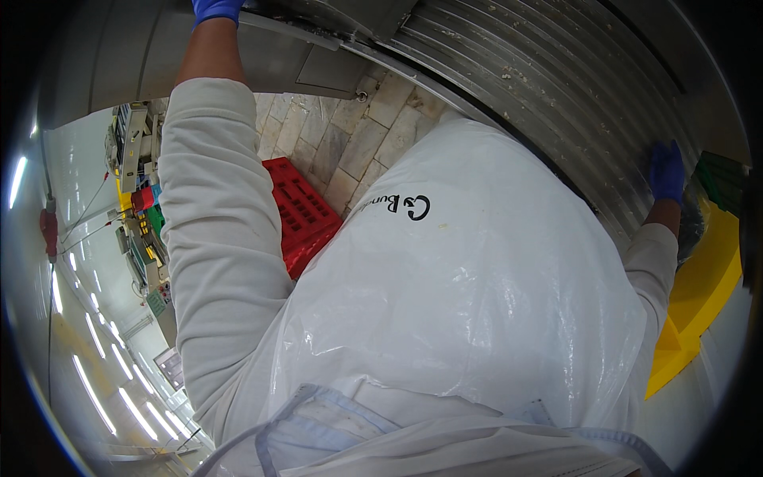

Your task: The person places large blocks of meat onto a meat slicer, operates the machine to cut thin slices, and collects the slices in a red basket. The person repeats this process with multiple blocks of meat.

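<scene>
My left hand point(216, 9), in a blue glove, reaches far forward at the top edge, beside a smooth metal housing point(191, 48). Its fingers are cut off by the picture's edge. Out to the right, my right hand point(666, 173), also gloved in blue, rests at the end of a ribbed metal surface point(548, 87). Its fingers look stretched out, and I make out nothing in them. Pale crumbs are scattered over the ribs. A white plastic apron point(461, 278) covers my front, between the two arms.
A red plastic crate point(298, 211) stands on the tiled floor point(366, 135), left of the apron. At the right are a yellow container point(699, 298) and a dark green crate-like piece point(722, 183). Machines and cables fill the far left, with a red plug point(49, 230) hanging there.
</scene>
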The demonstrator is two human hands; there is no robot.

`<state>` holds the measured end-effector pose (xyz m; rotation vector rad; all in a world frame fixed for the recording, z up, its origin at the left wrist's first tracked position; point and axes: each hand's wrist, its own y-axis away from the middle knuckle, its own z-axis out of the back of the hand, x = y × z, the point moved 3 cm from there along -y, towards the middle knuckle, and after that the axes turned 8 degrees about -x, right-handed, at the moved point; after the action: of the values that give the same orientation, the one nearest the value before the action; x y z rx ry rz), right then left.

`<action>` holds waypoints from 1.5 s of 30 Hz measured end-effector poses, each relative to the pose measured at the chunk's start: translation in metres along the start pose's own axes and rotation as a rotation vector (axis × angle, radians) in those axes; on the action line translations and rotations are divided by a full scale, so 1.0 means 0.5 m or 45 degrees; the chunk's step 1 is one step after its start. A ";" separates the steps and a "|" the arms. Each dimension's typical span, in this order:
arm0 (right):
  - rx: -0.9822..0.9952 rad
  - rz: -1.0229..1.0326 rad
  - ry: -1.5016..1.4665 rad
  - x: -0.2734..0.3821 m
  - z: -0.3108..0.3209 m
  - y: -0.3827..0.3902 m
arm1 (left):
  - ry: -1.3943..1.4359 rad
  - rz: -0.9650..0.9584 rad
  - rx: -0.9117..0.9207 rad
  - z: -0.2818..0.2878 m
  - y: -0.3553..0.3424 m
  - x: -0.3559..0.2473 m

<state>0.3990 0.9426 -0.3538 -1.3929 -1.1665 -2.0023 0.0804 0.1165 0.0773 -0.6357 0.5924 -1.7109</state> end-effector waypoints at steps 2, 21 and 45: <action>-0.016 0.051 -0.045 -0.023 0.060 0.008 | 0.073 0.006 -0.001 -0.017 -0.013 -0.018; -0.109 -0.143 -0.151 0.004 0.032 0.050 | 0.076 -0.042 -0.006 -0.038 -0.019 -0.018; -0.135 -0.262 -0.263 0.032 -0.006 0.054 | 0.113 -0.070 -0.044 -0.015 -0.010 -0.007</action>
<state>0.4110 0.9269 -0.3290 -1.6224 -1.3592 -2.1264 0.0724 0.1215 0.0749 -0.6074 0.6736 -1.7905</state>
